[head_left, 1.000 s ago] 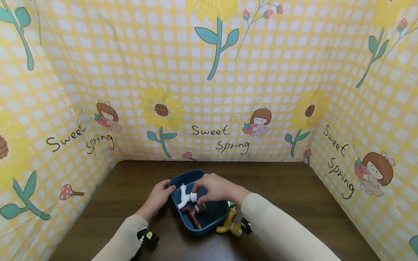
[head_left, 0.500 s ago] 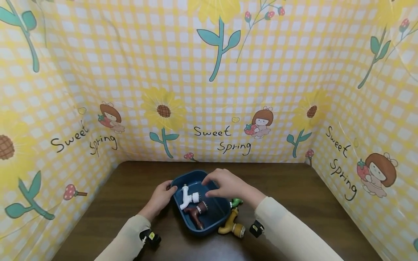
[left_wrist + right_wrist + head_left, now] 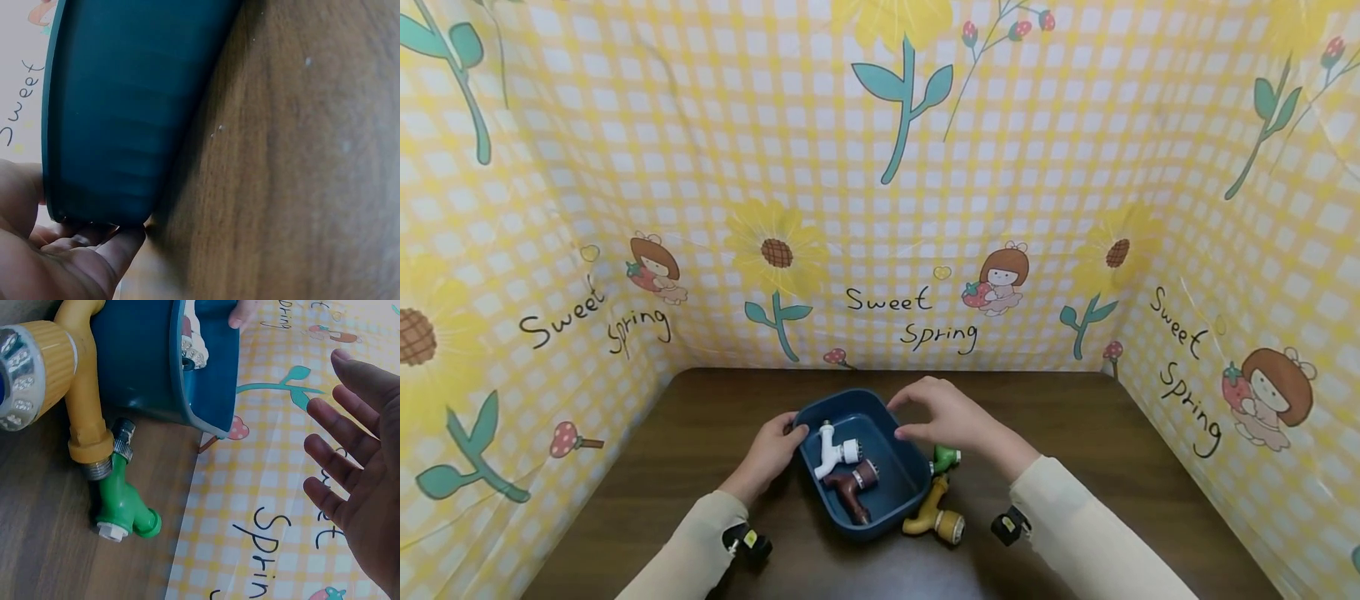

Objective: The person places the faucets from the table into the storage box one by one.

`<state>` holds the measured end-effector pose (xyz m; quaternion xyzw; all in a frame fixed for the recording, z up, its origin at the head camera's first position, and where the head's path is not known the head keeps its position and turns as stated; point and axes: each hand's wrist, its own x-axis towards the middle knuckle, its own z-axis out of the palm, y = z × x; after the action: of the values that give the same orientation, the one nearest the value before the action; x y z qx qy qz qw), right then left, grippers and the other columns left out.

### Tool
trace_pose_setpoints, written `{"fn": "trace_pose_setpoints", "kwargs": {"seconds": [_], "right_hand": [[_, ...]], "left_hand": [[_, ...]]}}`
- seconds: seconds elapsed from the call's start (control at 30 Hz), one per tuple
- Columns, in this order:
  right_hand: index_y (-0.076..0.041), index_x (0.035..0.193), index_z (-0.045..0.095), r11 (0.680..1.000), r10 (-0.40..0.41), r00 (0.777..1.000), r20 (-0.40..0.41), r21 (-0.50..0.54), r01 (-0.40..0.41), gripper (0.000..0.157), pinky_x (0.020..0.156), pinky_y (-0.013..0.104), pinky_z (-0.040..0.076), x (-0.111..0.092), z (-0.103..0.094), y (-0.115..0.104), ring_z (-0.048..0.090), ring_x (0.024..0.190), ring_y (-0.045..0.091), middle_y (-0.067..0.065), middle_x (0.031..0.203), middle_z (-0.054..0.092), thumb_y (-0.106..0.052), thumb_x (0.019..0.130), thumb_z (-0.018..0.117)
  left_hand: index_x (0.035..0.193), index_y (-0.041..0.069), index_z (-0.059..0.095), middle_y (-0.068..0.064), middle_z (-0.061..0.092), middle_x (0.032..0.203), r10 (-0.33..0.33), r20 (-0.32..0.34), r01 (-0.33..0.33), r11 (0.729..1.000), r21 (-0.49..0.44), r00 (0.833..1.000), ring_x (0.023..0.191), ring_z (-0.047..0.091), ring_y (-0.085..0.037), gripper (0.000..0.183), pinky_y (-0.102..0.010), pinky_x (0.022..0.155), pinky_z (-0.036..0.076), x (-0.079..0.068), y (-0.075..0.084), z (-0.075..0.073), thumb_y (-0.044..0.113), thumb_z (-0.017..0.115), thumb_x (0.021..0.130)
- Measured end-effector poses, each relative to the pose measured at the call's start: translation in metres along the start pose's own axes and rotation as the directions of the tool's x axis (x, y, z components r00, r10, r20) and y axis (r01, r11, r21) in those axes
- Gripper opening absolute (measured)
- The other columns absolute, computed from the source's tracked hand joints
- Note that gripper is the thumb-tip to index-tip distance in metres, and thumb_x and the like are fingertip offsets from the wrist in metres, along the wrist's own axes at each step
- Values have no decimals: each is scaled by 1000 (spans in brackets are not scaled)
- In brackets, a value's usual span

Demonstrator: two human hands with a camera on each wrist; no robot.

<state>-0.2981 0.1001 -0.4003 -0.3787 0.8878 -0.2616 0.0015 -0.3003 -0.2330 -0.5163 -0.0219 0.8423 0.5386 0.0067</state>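
Observation:
My left hand (image 3: 767, 457) grips the left corner of a blue plastic basin (image 3: 895, 487). In the left wrist view, its thumb is at the rim and its fingers (image 3: 122, 253) lie against the outer wall. Inside the basin, a white tap (image 3: 829, 452) and a dark red-brown tap (image 3: 848, 493) lie close together on the left. My right hand (image 3: 955, 425) hovers by the basin's right rim, its fingers spread and holding nothing in the right wrist view. On the table right of the basin lie a yellow tap (image 3: 934, 518) and a green tap (image 3: 122, 503).
The brown wooden table (image 3: 700, 417) is walled on three sides by yellow checked cloth (image 3: 880, 233) printed with flowers. A black wrist camera (image 3: 748, 543) sits on the left sleeve, another black wrist camera (image 3: 1011, 527) on the right.
My right hand has drawn back to the right from above the white and brown taps, uncovering the green tap. The left hand keeps its hold on the basin; both taps inside stay put.

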Motion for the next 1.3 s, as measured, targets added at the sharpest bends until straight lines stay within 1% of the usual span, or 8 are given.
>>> {"fn": "trace_pose_setpoints", "kwargs": {"seconds": [0.07, 0.17, 0.3, 0.4, 0.53, 0.67, 0.97, 1.3], "right_hand": [[-23, 124, 71, 1000, 10, 1000, -17, 6, -10, 36, 105, 45, 44, -4, -2, 1, 55, 120, 14, -4, 123, 71, -38, 91, 78], [-24, 124, 71, 1000, 21, 999, -45, 10, -21, 36, 105, 44, 44, -9, -5, 1, 55, 120, 13, -7, 122, 70, -36, 91, 79], [-27, 122, 71, 999, 31, 996, -84, 27, -29, 34, 101, 42, 47, -16, -8, 3, 56, 118, 13, -13, 120, 68, -33, 90, 80], [-28, 122, 71, 999, 35, 994, -105, 38, -32, 33, 99, 42, 49, -20, -8, 5, 56, 117, 14, -13, 120, 67, -33, 90, 80], [-30, 122, 71, 999, 37, 991, -126, 38, -33, 33, 101, 42, 49, -26, -10, 10, 56, 118, 12, -13, 121, 67, -35, 90, 79], [-30, 122, 70, 998, 47, 989, -144, 45, -41, 33, 103, 45, 48, -32, -12, 15, 56, 120, 13, -13, 122, 66, -36, 90, 79], [-23, 122, 71, 999, 39, 982, -186, 39, -32, 36, 102, 48, 48, -44, -16, 29, 58, 120, 19, -8, 123, 68, -35, 89, 80], [-20, 120, 72, 997, 73, 971, -226, 53, -63, 35, 101, 50, 49, -58, -14, 46, 60, 118, 20, -7, 121, 69, -28, 88, 83]], "left_hand": [[138, -2, 57, -20, 61, 137, 3, -1, -3, 1000, -1, 1000, 124, 56, -31, 40, -54, 111, 42, 0, 1, 0, 20, 54, 106], [138, -3, 57, -20, 61, 137, 6, 3, -6, 1000, 1, 1000, 124, 56, -31, 40, -55, 111, 42, 0, 1, 0, 20, 54, 106], [139, -4, 56, -21, 61, 138, 3, 6, -3, 1000, 3, 1000, 124, 56, -31, 40, -55, 110, 43, -1, 2, 0, 20, 53, 106], [139, -4, 56, -21, 61, 138, 0, 5, 0, 1000, 3, 1000, 124, 55, -31, 41, -55, 111, 43, 0, 2, 0, 20, 53, 106], [139, -3, 57, -21, 60, 139, -8, 3, 8, 1000, 7, 1000, 125, 55, -32, 40, -55, 111, 42, 0, 1, 0, 20, 54, 106], [140, -3, 56, -22, 59, 140, -13, 7, 13, 1000, 12, 1000, 126, 55, -33, 41, -56, 112, 41, -2, 2, 0, 21, 54, 106], [140, -4, 55, -22, 59, 140, -9, 9, 9, 1000, 13, 1000, 126, 55, -32, 42, -56, 111, 42, -3, 6, -1, 20, 53, 106], [139, -4, 56, -22, 60, 139, -2, 5, 2, 1000, 9, 1000, 125, 55, -32, 41, -57, 111, 41, -3, 6, -1, 20, 54, 106]]}}
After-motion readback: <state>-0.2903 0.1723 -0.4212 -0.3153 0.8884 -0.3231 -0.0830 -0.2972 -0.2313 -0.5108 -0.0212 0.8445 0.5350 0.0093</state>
